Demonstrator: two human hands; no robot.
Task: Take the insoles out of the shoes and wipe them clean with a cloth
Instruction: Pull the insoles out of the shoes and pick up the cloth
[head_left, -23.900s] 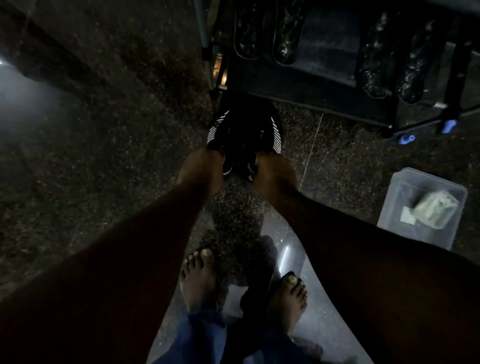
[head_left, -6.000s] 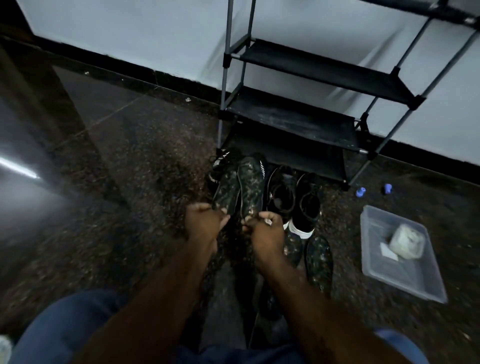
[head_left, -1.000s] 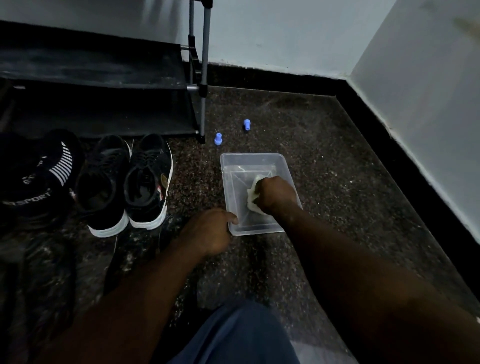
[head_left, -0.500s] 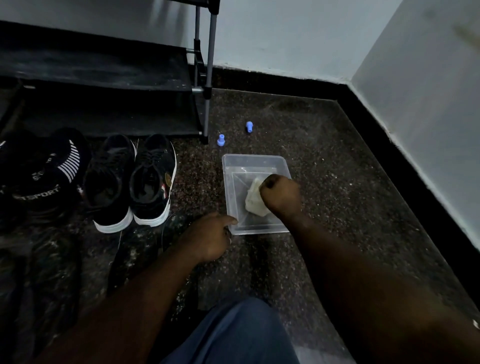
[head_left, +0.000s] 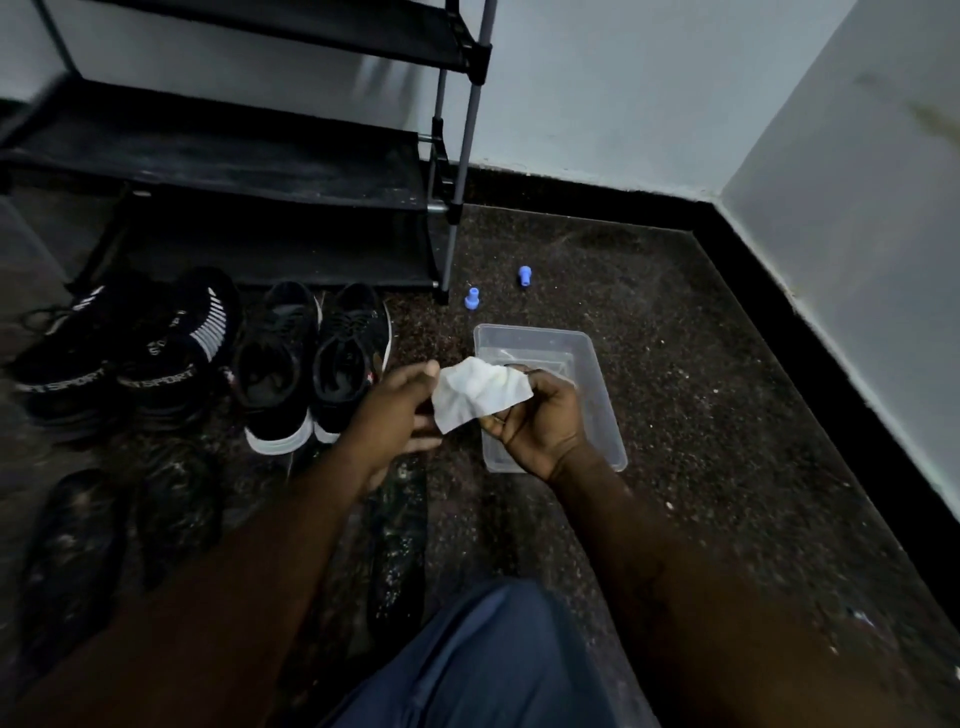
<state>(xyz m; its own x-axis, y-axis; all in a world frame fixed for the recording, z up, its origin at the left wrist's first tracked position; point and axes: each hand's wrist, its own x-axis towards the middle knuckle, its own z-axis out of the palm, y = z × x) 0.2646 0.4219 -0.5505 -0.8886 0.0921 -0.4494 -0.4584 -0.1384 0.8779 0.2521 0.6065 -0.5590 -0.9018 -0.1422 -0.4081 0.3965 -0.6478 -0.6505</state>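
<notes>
White cloth (head_left: 475, 393) now lifted from tub (head_left: 597, 364), pinched by both hands

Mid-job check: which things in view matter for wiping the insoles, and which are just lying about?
For the job: white cloth, held by left hand and right hand; dark insoles on the floor; two pairs of black shoes; clear tub.
Lying about: two blue caps; shoe rack.

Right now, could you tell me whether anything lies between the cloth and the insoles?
Nothing visible does: the left hand and right hand hold the cloth, and the nearest insole lies uncovered on the floor.
</notes>
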